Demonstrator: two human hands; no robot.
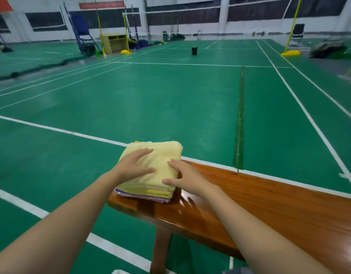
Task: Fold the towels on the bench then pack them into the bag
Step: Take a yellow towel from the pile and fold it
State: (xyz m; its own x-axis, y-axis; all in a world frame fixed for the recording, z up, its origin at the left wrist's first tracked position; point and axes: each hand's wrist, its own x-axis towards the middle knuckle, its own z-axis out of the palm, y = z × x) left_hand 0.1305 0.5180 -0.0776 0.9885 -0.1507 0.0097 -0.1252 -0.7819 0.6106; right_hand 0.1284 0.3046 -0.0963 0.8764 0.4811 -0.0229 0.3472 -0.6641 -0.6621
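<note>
A folded yellow towel (160, 153) tops a small stack at the left end of the glossy wooden bench (269, 204). Under it lies a folded pink-purple towel (151, 198), only its edge showing. My left hand (134, 165) lies flat on the yellow towel with its fingers spread. My right hand (187, 178) rests on the stack's right side, fingers straight over the towel's edge. No bag is visible.
Green court floor with white lines (62, 130) surrounds the bench. A bench leg (159, 252) stands below the stack. Far off are a black bin (194, 50), yellow net posts (291, 53) and a wooden cabinet (114, 42).
</note>
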